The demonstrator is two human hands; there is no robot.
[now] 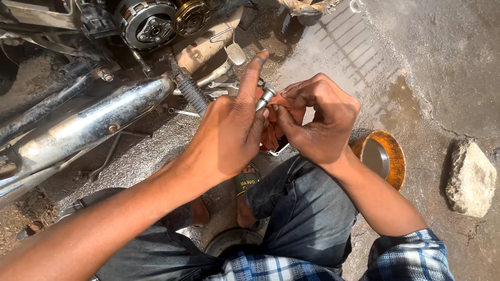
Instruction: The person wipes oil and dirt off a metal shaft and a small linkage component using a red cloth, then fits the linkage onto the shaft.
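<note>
Near the middle of the frame the left hand (pixel 229 130) pinches a small silver metal part (pixel 265 98) between thumb and fingers, index finger pointing up, while the right hand (pixel 317 125) is closed around an orange-red rag (pixel 271 132) pressed against that part. Both hands hover above the person's jeans-clad knee (pixel 307 208) and sandalled foot (pixel 247 198). At upper left lie a motorcycle's chrome exhaust pipe (pixel 88 125) and exposed clutch (pixel 146 22); a rusty orange bowl (pixel 396 156) sits at right on wet concrete ground (pixel 427 62), a pale stone (pixel 471 179) beyond it.
</note>
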